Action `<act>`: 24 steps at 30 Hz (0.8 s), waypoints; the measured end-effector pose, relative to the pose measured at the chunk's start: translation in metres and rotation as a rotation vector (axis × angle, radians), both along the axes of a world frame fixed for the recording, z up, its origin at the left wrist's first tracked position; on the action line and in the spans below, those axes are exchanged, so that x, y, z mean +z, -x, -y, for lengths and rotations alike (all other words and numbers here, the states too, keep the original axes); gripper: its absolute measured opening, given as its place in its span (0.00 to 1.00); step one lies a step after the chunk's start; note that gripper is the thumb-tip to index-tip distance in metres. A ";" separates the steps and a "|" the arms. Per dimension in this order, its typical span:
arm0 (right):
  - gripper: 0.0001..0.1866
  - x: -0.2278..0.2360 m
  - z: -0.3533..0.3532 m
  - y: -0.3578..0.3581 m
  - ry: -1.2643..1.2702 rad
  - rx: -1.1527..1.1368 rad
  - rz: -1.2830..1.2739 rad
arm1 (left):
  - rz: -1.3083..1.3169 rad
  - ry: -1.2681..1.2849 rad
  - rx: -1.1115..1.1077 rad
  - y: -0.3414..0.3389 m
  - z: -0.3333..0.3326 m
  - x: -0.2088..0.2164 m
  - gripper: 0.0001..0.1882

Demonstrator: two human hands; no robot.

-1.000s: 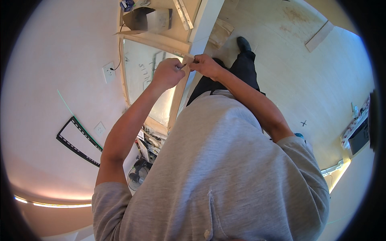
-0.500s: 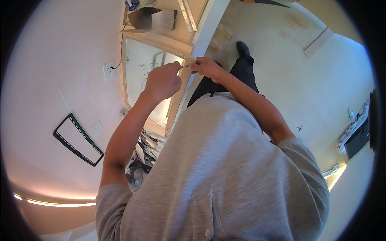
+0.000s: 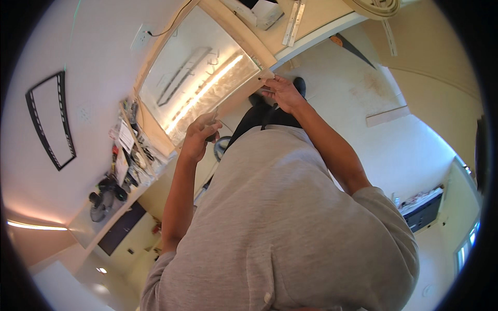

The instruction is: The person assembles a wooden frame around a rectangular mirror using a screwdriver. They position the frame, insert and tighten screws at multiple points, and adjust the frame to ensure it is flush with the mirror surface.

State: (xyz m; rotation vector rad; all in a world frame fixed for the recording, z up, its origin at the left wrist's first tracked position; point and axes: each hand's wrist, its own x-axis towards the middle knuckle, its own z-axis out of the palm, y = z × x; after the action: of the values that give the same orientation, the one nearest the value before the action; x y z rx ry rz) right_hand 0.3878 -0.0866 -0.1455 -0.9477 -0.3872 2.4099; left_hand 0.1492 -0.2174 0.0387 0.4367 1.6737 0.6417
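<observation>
My left hand (image 3: 196, 136) is closed round a small dark-handled tool (image 3: 211, 138) with a thin tip, held just off the near edge of a shiny panel. My right hand (image 3: 285, 93) is at the panel's right corner, thumb and fingertips pinched by the end of a pale edge (image 3: 266, 74) that has a small dark spot beside it. What those fingers grip is too small to make out. The shiny panel (image 3: 181, 57) sits in a pale wooden frame (image 3: 236, 28) and reflects a bright strip of light.
A metal hinge strip (image 3: 294, 23) lies on the wooden top beyond the panel. Cluttered tools and papers (image 3: 127, 147) fill a shelf at left. A black frame (image 3: 36, 116) is on the wall. A handsaw (image 3: 353, 49) and a board (image 3: 388, 116) lie at right.
My left hand has drawn back from the panel's corner, away from my right hand, with the tool now showing in it. My right hand stays by the corner. The whole view has turned and shifted.
</observation>
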 end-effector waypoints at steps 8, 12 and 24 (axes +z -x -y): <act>0.21 0.016 -0.007 -0.011 -0.083 0.153 0.198 | 0.053 -0.057 0.253 0.006 0.072 -0.012 0.20; 0.19 0.008 -0.008 -0.009 0.012 0.096 0.098 | 0.084 -0.137 0.362 0.017 0.113 -0.022 0.19; 0.18 -0.004 -0.003 0.001 -0.099 -0.023 0.136 | 0.125 -0.352 0.739 0.064 0.245 -0.087 0.15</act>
State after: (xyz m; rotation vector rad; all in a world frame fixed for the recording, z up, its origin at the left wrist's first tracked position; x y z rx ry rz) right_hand 0.3872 -0.0835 -0.1496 -1.0687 -0.5370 2.2899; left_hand 0.0855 -0.4628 -0.0485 -0.0011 1.5855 1.4882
